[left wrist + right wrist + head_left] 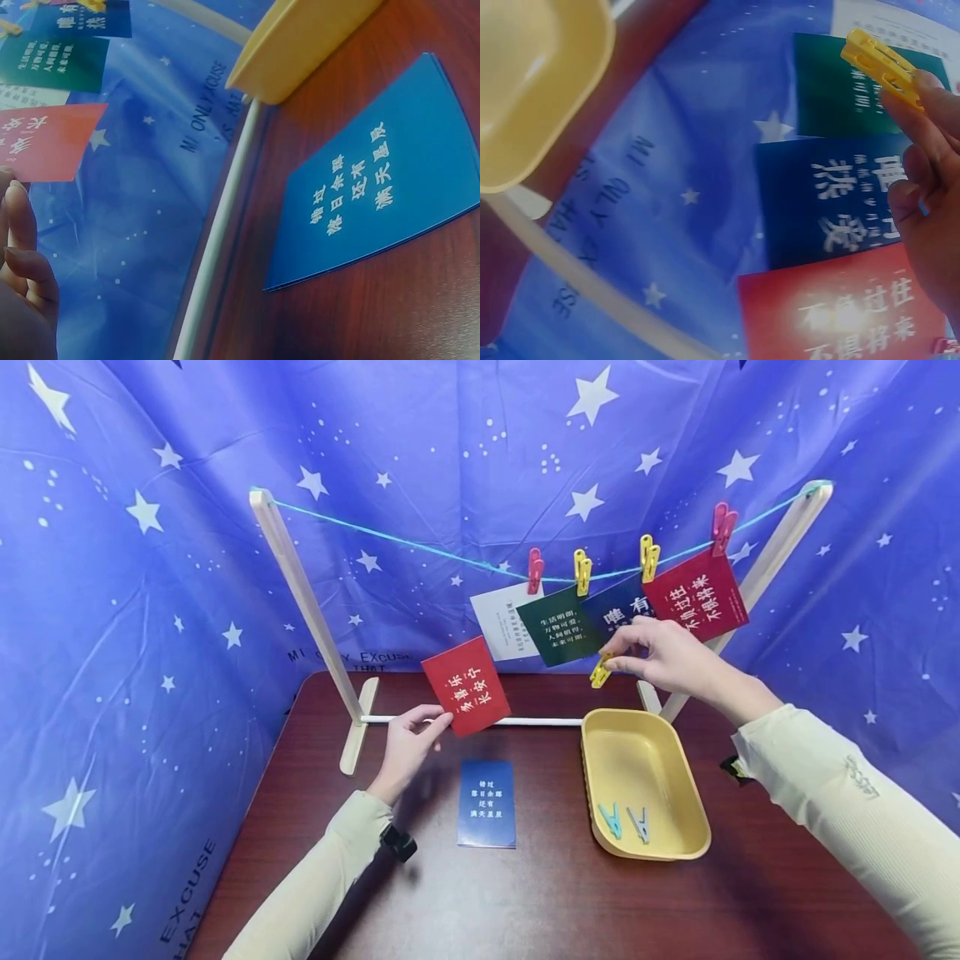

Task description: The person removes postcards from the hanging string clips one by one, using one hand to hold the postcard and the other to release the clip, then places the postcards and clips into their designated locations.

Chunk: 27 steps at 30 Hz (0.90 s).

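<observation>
In the head view my left hand (408, 743) pinches a red card (467, 687) with white writing by its lower left edge, held up above the table. My right hand (656, 652) pinches a yellow clothespin (601, 671) between thumb and fingers, in front of the hanging cards. Four things hang from the teal string (420, 545): a white card (498, 622), a green card (558, 628), a dark blue card (618, 602) partly behind my right hand, and another red card (701, 597). Pink and yellow clothespins clip them.
A blue card stack (486, 827) lies on the brown table (360, 893). To its right stands a yellow tray (645, 735) holding a teal clothespin (611, 820) and a grey one (639, 825). Wooden posts (303, 593) carry the string, with a white bar (540, 722) low between them.
</observation>
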Each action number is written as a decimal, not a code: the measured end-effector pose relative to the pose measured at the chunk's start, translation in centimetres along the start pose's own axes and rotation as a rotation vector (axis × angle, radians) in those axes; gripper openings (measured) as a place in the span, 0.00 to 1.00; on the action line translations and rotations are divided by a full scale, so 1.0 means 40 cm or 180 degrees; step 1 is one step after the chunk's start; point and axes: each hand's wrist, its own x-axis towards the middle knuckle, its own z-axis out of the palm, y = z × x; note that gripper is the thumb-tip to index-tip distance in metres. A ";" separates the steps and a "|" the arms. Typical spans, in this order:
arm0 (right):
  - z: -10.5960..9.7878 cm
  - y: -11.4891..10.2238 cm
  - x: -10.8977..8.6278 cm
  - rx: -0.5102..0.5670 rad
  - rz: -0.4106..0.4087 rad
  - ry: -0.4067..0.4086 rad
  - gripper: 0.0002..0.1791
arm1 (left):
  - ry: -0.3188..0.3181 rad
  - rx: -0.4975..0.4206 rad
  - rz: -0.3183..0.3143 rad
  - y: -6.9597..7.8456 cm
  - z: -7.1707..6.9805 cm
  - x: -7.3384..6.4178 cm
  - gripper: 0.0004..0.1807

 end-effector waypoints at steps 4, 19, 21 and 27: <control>0.021 0.012 -0.027 0.0008 0.0130 -0.0080 0.06 | -0.0064 0.0025 0.0020 -0.003 0.000 -0.013 0.09; 0.084 0.063 -0.112 -0.0040 0.0486 -0.0492 0.05 | -0.0341 0.0262 -0.0177 -0.032 -0.003 -0.054 0.10; 0.089 0.065 -0.118 -0.0041 0.0500 -0.0537 0.05 | -0.0339 0.0244 -0.0212 -0.033 -0.004 -0.058 0.10; 0.110 0.078 -0.138 -0.0106 0.0472 -0.0599 0.06 | -0.0320 0.0265 -0.0386 -0.033 -0.007 -0.073 0.10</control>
